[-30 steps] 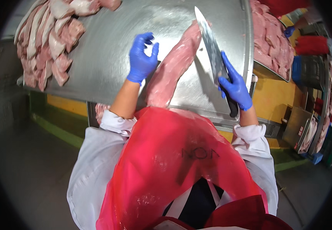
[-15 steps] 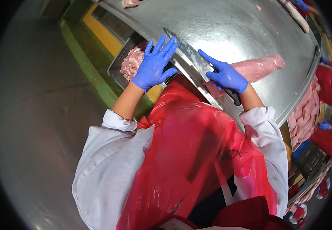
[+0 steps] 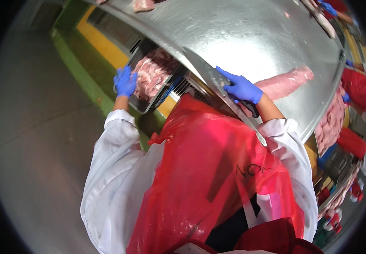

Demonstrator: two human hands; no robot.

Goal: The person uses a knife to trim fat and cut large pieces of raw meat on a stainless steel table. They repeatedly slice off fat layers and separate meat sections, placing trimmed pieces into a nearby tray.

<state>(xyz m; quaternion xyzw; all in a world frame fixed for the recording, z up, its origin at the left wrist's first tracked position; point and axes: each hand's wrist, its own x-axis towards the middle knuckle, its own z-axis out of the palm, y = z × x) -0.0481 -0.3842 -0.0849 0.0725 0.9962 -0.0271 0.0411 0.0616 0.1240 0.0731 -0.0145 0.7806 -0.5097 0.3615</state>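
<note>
Knife [image 3: 206, 70] held in the right hand [image 3: 243, 89], left hand [image 3: 125, 81] at nine o'clock on the bin [image 3: 142, 108], grip unclear: handling the bin seems the step, calling for a firm hold. The knife points between ten and eleven, over the tabletop's [image 3: 233, 36] edge; meat [image 3: 285, 81] beside it runs two to eight.

The left hand [image 3: 126, 82] is extended outward; the right hand [image 3: 244, 89] is curled, index finger [image 3: 227, 73] straight.
</note>
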